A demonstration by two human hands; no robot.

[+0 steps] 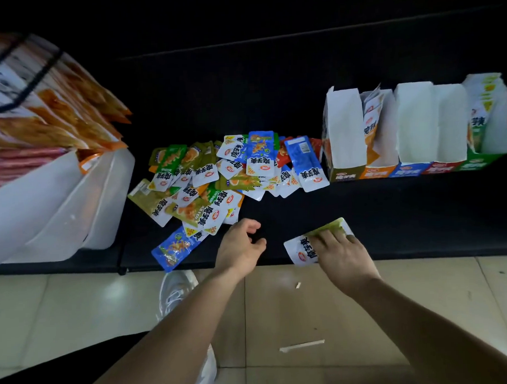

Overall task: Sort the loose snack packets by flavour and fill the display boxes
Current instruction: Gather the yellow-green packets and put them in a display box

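Black bench across the top. White tubs of big snack bags far left. Five display boxes in a row on the right, packets standing in two. Heap of loose packets mid-bench, too jumbled to count. Left grip hovering beside the heap, fingers slack, holding nothing. Right grip curled over one olive-green packet at the bench's near edge.

Glossy foil packets, matt cardboard boxes, shiny floor tiles
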